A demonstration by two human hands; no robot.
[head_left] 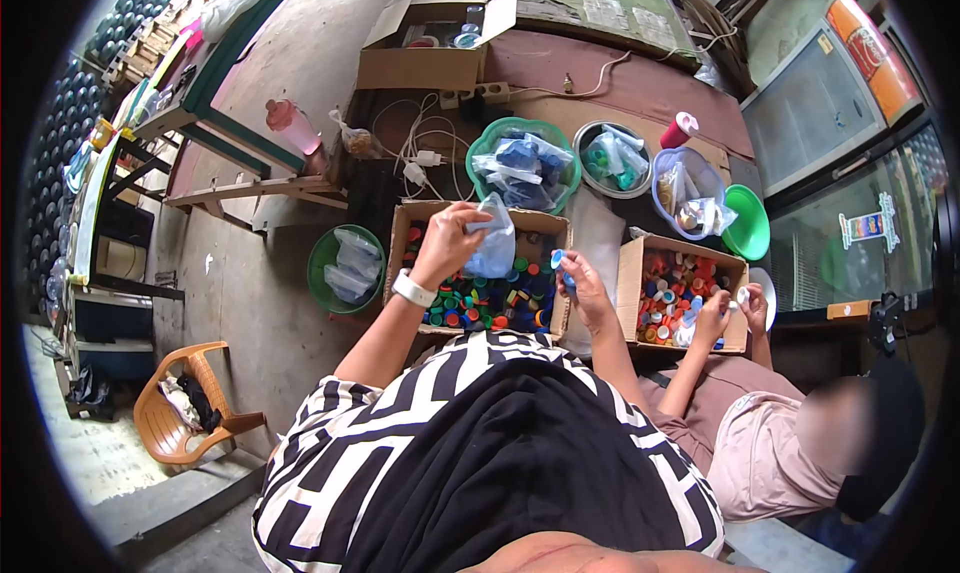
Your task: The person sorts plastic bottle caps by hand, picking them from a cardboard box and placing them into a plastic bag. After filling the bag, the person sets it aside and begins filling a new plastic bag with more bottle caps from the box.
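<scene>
My left hand (448, 243) pinches the top of a clear plastic bag (492, 256) that hangs over a cardboard box (566, 313). Some light blue shows through the bag. Just right of it, my right hand (592, 298) is closed on blue bottle caps (557, 260), held between thumb and fingers. Many loose bottle caps (465, 303) in green, blue, red and orange fill the box below both hands. A green scalloped basin (476, 169) with bagged dark blue caps stands right behind the box.
At my right, a person (735, 423) handles a white piece over another cardboard box (630, 291) of red, orange and white caps. A green tub (320, 283) with plastic bags is at left. Behind are a metal bowl (582, 178), a lilac basket (665, 208) and white cables (415, 143).
</scene>
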